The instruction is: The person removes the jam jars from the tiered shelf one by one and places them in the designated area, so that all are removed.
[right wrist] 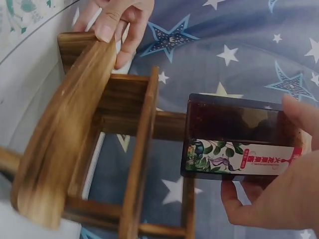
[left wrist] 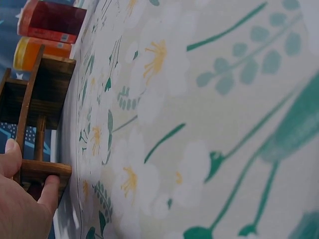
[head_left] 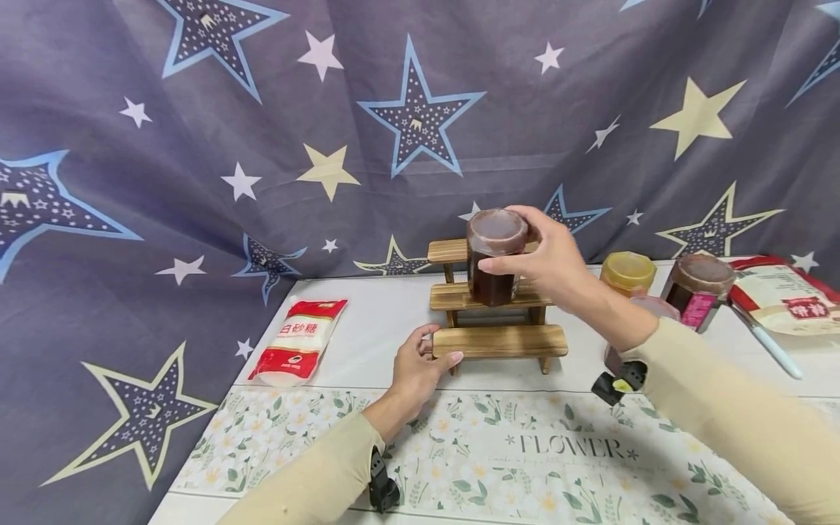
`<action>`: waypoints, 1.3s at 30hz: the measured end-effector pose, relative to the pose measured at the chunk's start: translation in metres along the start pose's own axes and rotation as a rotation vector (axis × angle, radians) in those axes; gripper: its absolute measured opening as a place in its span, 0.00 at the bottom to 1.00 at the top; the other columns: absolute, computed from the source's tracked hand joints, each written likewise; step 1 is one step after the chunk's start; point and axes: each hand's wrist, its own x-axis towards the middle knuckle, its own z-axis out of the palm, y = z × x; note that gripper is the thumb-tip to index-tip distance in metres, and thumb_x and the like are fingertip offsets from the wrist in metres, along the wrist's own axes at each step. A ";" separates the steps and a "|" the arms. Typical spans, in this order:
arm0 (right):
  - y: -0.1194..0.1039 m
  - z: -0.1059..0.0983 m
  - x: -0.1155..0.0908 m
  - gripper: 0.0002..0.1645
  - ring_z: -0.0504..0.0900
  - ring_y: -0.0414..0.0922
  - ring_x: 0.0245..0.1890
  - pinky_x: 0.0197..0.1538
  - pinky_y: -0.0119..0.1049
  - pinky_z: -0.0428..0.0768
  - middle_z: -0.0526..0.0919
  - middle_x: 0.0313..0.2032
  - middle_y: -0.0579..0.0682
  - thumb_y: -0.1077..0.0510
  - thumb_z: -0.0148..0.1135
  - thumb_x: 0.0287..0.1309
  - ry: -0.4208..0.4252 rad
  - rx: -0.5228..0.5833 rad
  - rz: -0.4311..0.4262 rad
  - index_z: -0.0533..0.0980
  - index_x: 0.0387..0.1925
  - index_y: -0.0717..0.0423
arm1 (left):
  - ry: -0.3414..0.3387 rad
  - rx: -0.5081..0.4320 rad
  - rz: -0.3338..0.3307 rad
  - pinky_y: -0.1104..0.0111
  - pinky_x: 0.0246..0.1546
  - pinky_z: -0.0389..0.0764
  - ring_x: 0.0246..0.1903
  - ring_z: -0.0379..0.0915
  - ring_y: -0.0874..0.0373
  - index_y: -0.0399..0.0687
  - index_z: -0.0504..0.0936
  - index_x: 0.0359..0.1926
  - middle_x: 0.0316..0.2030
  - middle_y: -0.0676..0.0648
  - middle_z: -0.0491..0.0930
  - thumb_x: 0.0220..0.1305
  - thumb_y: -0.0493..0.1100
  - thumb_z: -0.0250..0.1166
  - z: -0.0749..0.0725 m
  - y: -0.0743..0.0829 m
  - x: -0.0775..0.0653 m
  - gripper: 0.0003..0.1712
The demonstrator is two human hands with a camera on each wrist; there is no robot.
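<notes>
A three-step wooden stand (head_left: 499, 341) sits on the table. My left hand (head_left: 416, 368) grips the left end of its lowest step, thumb on the front edge. Up over the upper steps, my right hand (head_left: 558, 262) holds a dark jar (head_left: 494, 284) upright, fingers and thumb around its sides near the lid. The right wrist view shows this jar's dark red-brown contents and a flower-printed label (right wrist: 239, 157). There, the left hand's thumb and fingers (right wrist: 110, 22) wrap the step's end.
Right of the stand are a yellow-lidded jar (head_left: 628, 270), a dark jar with a pink label (head_left: 698, 288) and another jar partly behind my right forearm. Beyond lie a red-and-white bag (head_left: 787, 292) and a pale blue handle (head_left: 771, 348). A sugar bag (head_left: 298, 343) lies left.
</notes>
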 end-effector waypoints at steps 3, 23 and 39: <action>-0.006 -0.014 -0.007 0.46 0.76 0.42 0.45 0.43 0.33 0.76 0.76 0.53 0.48 0.53 0.80 0.42 0.031 -0.020 0.018 0.68 0.63 0.47 | -0.003 0.001 -0.002 0.67 0.37 0.78 0.39 0.76 0.55 0.45 0.68 0.65 0.46 0.42 0.78 0.57 0.35 0.71 0.000 -0.003 0.002 0.35; -0.004 -0.119 -0.047 0.45 0.73 0.39 0.40 0.31 0.26 0.70 0.79 0.43 0.43 0.48 0.79 0.41 0.209 -0.279 0.127 0.70 0.63 0.38 | 0.001 0.007 -0.012 0.68 0.38 0.78 0.41 0.76 0.52 0.42 0.68 0.64 0.48 0.37 0.78 0.59 0.33 0.68 0.000 0.019 -0.012 0.33; 0.032 -0.169 -0.072 0.44 0.73 0.31 0.44 0.35 0.15 0.73 0.73 0.47 0.37 0.59 0.74 0.49 0.294 -0.223 0.145 0.65 0.67 0.42 | 0.004 -0.001 -0.005 0.67 0.39 0.79 0.40 0.76 0.53 0.44 0.68 0.64 0.47 0.40 0.79 0.57 0.34 0.70 0.000 0.007 -0.004 0.34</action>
